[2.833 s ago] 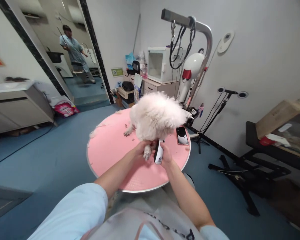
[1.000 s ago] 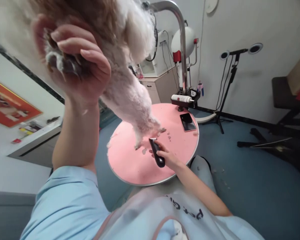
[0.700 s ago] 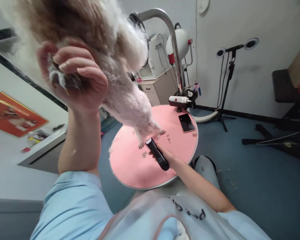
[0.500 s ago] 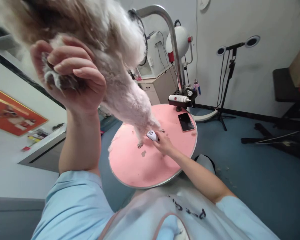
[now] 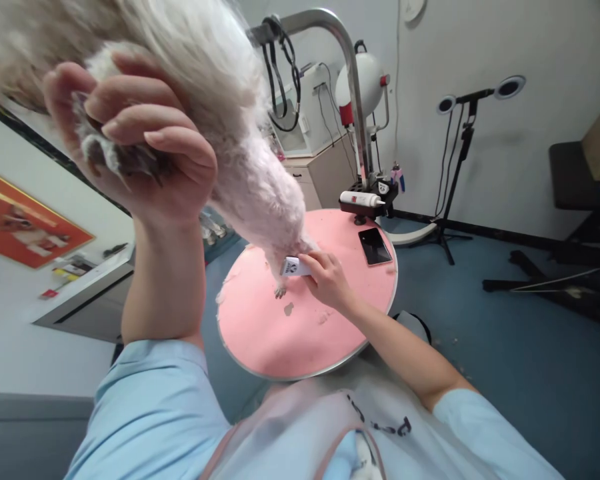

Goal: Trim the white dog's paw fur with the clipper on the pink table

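A white, curly-coated dog (image 5: 263,193) is held half upright, its body leaning up to the top left. Its hind paw (image 5: 280,293) rests on the pink round table (image 5: 260,340). High on the left, my left hand (image 5: 167,157) is closed around a raised front paw (image 5: 115,153), whose dark claws point toward me. My right hand (image 5: 330,280) grips a small white hair clipper (image 5: 294,267) with a black print on it. The clipper lies against the lower hind leg; its cutting end cannot be made out.
A metal grooming arm (image 5: 325,21) with a black loop (image 5: 285,100) rises behind the table. At its base sit a white bottle (image 5: 361,199) and a phone (image 5: 375,246). Hair clumps (image 5: 324,317) lie on the tabletop. A ring-light stand (image 5: 460,153) stands farther right.
The dog's upper body and my left hand have shifted slightly left and up. My right hand has turned the clipper more level and moved it a little left along the leg.
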A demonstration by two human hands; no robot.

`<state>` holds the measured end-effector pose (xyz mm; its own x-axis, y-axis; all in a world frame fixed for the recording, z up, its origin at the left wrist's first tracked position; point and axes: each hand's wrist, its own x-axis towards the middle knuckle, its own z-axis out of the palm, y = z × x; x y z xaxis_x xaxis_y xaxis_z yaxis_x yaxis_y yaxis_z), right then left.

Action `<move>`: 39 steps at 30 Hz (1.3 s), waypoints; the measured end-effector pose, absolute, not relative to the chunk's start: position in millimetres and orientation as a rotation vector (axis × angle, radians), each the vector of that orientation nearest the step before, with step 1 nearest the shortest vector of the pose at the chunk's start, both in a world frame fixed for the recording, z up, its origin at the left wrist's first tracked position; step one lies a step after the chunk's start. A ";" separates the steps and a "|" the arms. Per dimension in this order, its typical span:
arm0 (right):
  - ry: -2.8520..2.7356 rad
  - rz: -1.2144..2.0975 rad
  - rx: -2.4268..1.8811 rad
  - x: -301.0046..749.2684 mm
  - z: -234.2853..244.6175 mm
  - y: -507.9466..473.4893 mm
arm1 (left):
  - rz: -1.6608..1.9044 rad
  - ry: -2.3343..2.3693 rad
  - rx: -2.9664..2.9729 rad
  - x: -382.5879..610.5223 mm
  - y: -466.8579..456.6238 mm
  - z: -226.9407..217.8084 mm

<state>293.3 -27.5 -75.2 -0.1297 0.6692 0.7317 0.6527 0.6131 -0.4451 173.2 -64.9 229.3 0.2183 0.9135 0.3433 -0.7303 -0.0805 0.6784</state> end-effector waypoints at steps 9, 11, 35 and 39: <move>-1.983 -0.270 -1.064 317.5 -45.6 -7.6 | 1.222 -0.034 1.193 162.8 -64.2 226.3; -2.104 -0.394 -0.904 322.3 -28.0 -9.2 | 1.262 -0.021 1.148 164.6 -67.2 226.7; -1.544 1.339 -0.957 279.6 -61.8 -53.7 | 1.492 0.233 1.365 171.1 -68.2 229.7; -1.191 1.610 -0.800 225.2 -50.6 -51.6 | 1.369 0.470 2.101 157.3 -46.9 228.4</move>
<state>225.2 -51.6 -50.6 -0.3392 0.9403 0.0296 -0.3040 -0.0798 -0.9493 157.3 -46.9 228.4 0.4105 0.5766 0.7064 -0.0207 -0.7686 0.6394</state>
